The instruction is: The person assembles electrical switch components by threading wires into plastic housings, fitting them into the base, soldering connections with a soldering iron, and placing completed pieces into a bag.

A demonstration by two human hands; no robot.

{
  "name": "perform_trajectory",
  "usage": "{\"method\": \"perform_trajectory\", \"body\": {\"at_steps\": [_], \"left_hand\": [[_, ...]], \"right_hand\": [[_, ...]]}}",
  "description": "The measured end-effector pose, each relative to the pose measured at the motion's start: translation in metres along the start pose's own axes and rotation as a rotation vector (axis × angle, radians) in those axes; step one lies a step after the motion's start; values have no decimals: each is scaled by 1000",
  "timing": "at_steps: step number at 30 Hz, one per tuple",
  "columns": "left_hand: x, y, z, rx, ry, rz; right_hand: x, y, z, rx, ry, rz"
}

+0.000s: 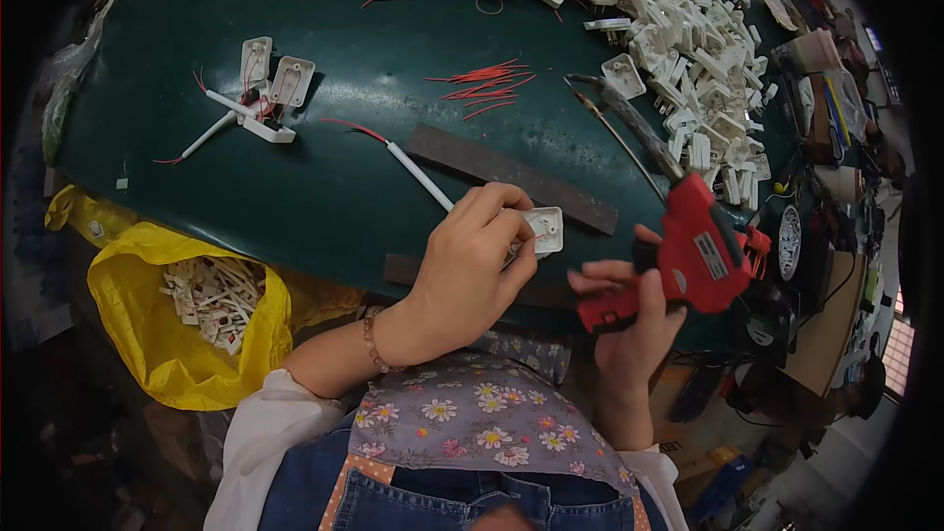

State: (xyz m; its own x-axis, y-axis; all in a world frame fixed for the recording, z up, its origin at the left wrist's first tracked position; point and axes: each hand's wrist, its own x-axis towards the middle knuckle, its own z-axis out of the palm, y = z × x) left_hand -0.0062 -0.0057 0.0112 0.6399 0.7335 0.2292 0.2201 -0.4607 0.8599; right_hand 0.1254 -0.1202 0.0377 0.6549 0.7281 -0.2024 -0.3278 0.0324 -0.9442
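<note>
My left hand (479, 241) pinches a small white plastic switch housing (547, 229) near the front of the table. From under that hand a white cable (421, 175) runs up and left, ending in a bare red wire (356, 127). My fingers cover part of the housing. My right hand (629, 320) is wrapped round the grip of a red soldering gun (700, 246), held to the right of the housing. Its dark barrel and thin feed tube point up and left, the tip apart from the housing.
Dark bars (511, 177) lie behind my left hand. Short red wires (489, 82) are further back. White housings (688, 69) are heaped at the right. Opened switch pieces with cables (258, 108) lie left. A yellow bag (128, 334) of white parts hangs by the front-left edge.
</note>
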Motion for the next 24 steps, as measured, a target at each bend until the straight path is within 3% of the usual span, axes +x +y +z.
{"method": "perform_trajectory", "body": {"at_steps": [3, 6, 8, 10, 11, 14, 17, 24], "left_hand": [[0, 0, -1, -54, 6, 2], [-1, -2, -1, -74, 2, -6], [-2, -4, 0, -97, 7, -2], [-3, -6, 1, -122, 14, -6], [-3, -6, 1, -137, 12, -5], [-4, -7, 2, -178, 18, -14], [-5, -8, 3, -216, 25, -16], [-4, -9, 0, -350, -31, -60]], "right_hand": [[-17, -13, -49, -161, -65, -161], [-42, -35, -86, -265, -57, -185], [-60, -46, -109, -440, -176, -131], [-72, -49, -115, -596, -110, -162], [-72, -56, -118, -887, -159, -202], [-66, -56, -103, -1072, -230, -296], [-60, -59, -87, -877, -239, -262], [-60, -63, -91, -948, -258, -165]]}}
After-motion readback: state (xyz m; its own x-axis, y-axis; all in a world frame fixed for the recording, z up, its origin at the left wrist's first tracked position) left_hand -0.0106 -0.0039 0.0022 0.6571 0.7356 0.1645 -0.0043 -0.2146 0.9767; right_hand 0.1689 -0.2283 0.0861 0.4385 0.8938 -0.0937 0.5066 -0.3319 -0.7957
